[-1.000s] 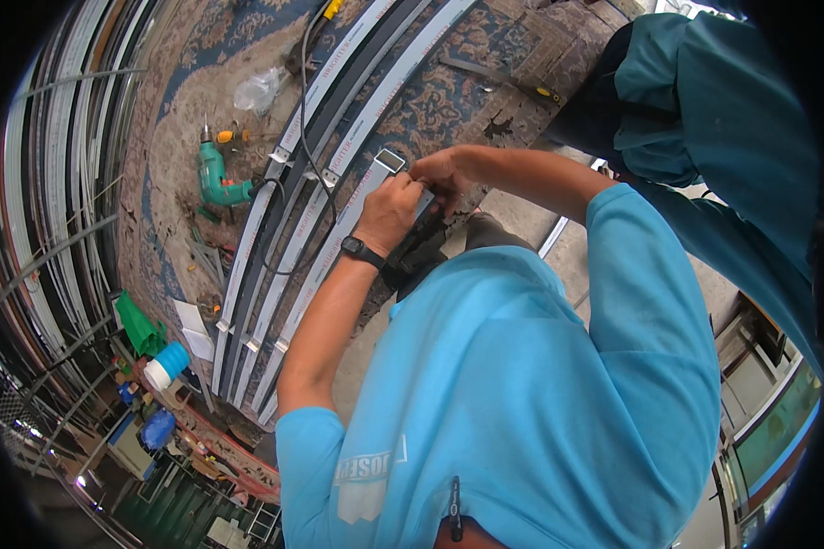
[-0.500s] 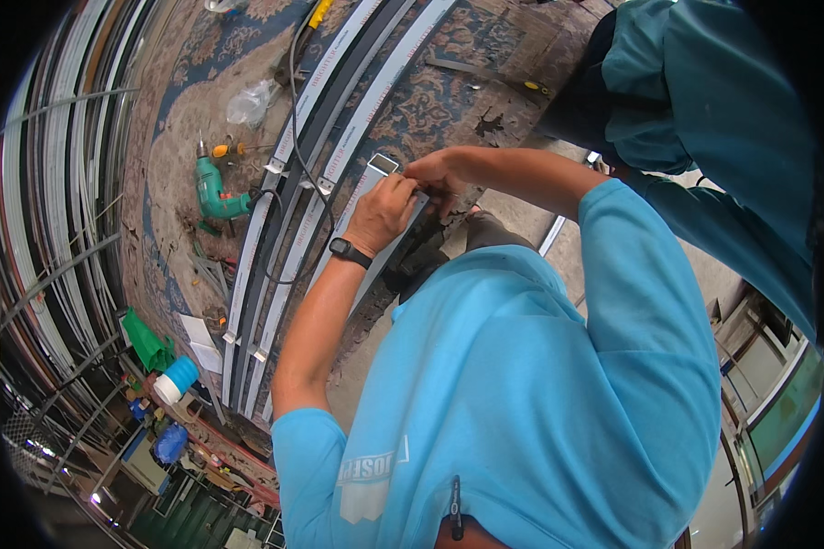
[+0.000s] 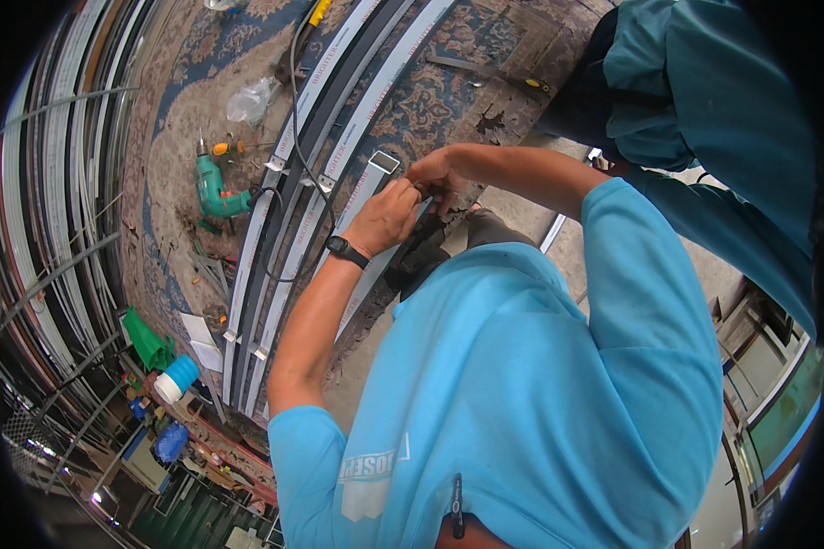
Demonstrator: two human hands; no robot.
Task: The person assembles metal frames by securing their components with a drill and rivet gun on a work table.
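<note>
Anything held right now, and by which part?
Left grip is on the pale metal profile near its open end; right grip is close by. Whether either holds anything can't be told.

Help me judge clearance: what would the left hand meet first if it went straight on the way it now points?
Probably the right hand, just ahead of the left hand up and to the right; whether their fingers already touch is hard to tell.
</note>
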